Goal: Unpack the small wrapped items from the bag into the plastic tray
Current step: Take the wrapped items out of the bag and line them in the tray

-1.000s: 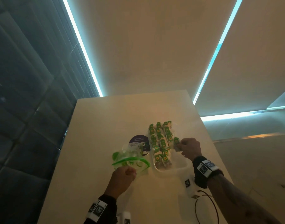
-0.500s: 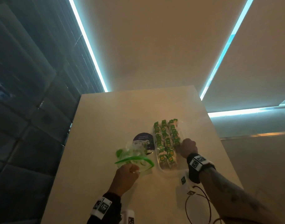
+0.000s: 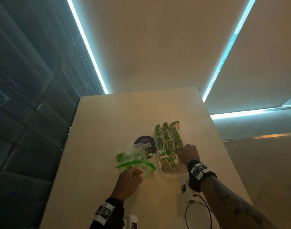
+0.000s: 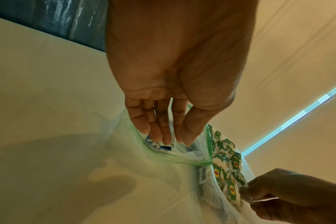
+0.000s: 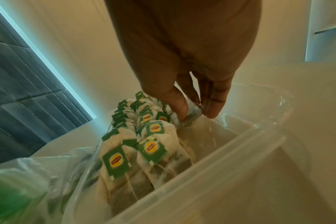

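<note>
A clear zip bag (image 3: 134, 158) with a green seal lies on the pale table (image 3: 108, 123), its mouth held open by my left hand (image 3: 133, 176), whose thumb and fingers pinch the rim (image 4: 175, 156). Right of it stands the clear plastic tray (image 3: 170, 176) with rows of green-tagged wrapped tea bags (image 3: 167, 142). My right hand (image 3: 189, 153) is inside the tray's right side and pinches one wrapped tea bag (image 5: 192, 115) between thumb and fingers, low beside the rows (image 5: 148, 136). The tray's near right part (image 5: 211, 144) holds nothing.
A dark round card (image 3: 145, 143) lies under the bag's far end. A black cable (image 3: 199, 212) and white tagged blocks (image 3: 184, 187) lie near the table's front edge. The table's right edge is close to the tray; a dark wall stands to the left.
My right hand has carried the tea bag from above the tray's right rim down into the tray beside the rows. The left hand has kept its hold on the bag's mouth.
</note>
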The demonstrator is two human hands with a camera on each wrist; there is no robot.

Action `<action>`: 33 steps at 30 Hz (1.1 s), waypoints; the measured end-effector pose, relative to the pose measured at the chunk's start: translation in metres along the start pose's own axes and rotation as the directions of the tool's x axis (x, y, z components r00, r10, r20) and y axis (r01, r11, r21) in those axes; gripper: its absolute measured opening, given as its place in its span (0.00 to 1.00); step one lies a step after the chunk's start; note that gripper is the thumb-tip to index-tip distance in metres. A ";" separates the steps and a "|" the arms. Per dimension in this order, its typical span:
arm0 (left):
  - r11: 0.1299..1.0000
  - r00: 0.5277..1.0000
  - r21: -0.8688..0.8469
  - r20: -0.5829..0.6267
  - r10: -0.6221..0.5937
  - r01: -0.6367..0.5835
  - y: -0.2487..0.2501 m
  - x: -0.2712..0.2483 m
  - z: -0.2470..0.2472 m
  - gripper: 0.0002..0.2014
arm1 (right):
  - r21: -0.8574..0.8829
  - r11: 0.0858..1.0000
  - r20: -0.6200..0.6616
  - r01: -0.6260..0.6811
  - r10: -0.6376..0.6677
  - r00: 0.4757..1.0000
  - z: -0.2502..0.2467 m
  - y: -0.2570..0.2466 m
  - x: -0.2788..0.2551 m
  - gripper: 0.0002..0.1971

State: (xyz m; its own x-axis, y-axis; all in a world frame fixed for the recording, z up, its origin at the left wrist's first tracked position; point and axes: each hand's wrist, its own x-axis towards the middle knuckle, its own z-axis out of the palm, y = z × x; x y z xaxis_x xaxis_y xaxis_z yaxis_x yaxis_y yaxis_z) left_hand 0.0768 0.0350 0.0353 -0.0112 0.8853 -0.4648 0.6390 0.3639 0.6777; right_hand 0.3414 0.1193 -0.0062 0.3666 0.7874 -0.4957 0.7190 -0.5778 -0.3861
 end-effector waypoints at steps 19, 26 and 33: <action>1.000 1.000 -0.017 -0.005 0.003 -0.003 -0.002 0.004 0.000 0.09 | 0.059 0.994 -0.098 0.092 -0.086 0.991 0.004 -0.003 0.015 0.20; 1.000 0.999 0.003 -0.040 0.019 -0.019 -0.007 0.012 0.006 0.12 | 0.056 0.983 -0.102 0.173 -0.167 0.981 0.009 -0.003 0.012 0.15; 0.963 0.980 0.235 -0.115 0.163 -0.132 -0.012 0.022 0.017 0.14 | 0.152 0.965 -0.251 0.214 -0.171 0.953 -0.008 -0.003 -0.009 0.20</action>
State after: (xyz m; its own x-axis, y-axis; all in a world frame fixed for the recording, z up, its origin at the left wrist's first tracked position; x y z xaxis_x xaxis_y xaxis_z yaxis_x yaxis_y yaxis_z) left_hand 0.0822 0.0450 0.0076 0.0048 0.9601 -0.2797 0.7978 0.1650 0.5800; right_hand 0.3407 0.1152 0.0052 0.3743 0.9031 -0.2107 0.6827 -0.4221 -0.5965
